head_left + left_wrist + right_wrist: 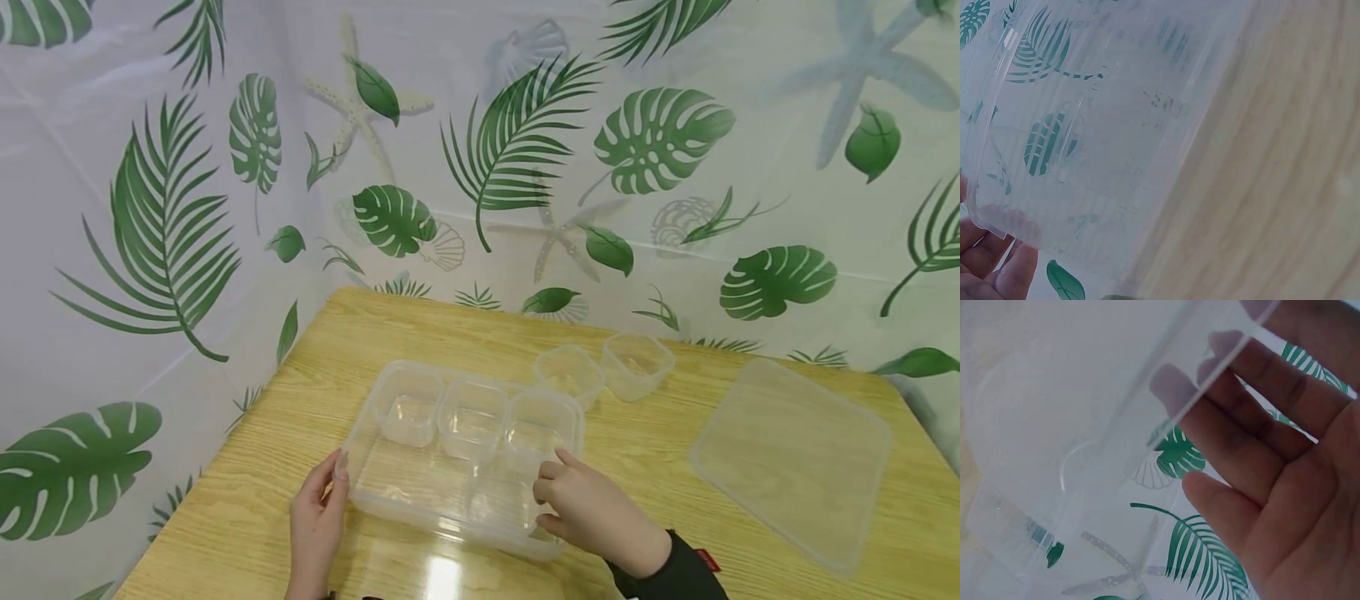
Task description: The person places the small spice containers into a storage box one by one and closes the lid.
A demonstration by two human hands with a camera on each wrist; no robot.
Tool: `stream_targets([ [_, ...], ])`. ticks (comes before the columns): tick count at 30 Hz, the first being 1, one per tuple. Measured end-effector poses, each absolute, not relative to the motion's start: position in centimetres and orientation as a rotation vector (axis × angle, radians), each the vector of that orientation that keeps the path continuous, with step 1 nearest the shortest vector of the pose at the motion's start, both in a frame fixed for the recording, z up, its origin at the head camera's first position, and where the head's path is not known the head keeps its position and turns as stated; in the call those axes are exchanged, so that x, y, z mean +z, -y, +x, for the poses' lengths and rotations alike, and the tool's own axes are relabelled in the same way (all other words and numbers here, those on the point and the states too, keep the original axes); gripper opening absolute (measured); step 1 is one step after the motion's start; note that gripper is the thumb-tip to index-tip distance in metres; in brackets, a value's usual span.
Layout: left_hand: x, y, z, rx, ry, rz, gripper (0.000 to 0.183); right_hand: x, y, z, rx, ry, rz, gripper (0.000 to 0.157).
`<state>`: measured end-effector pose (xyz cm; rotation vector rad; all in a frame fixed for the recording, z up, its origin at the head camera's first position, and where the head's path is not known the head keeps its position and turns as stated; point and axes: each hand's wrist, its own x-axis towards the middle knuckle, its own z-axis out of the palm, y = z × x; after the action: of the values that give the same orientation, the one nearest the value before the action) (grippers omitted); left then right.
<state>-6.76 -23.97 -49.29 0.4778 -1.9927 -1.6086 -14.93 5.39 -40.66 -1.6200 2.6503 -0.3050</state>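
A clear rectangular plastic tray (401, 475) rests on a yellow wood-grain table (630, 458). Three clear square plastic cups (470, 442) stand along its far side, from ten to two o'clock, and a similar fourth cup (504, 504) sits inside at about five. The left hand (321, 504), at nine o'clock, pinches the tray's edge. The right hand (585, 504), at four, has loosely bent, spread fingers beside the fourth cup; I cannot tell whether they touch it. Two loose clear cups (636, 379) stand beyond the tray at two; a flat translucent lid (795, 467) lies at three.
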Motion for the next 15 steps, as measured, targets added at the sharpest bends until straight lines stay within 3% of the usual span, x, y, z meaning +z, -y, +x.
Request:
stream_targets([
  [15, -49.4, 24.1, -6.8, -1.603, 1.987, 0.472, 0.031, -40.3, -2.8, -15.6, -0.07, -2.545, -1.905, 0.018],
])
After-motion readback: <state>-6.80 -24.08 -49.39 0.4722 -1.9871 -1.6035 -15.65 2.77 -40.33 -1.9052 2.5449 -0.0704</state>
